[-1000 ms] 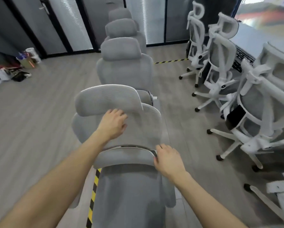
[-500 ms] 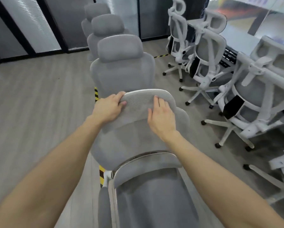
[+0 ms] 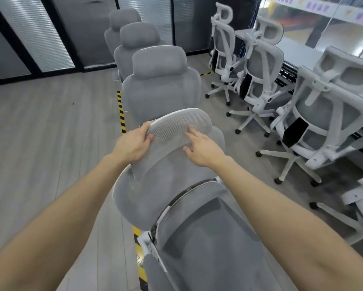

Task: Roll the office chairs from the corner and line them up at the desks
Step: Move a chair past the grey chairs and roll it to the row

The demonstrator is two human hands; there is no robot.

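Office chairs, grey mesh, white frames: nearest chair tilted, three more lined ahead, others backs outward along the desks.

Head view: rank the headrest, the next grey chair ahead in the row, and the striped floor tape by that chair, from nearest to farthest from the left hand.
1. Headrest, gripped by the left hand.
2. Striped floor tape, just ahead, slightly left.
3. Next grey chair, ahead and right.
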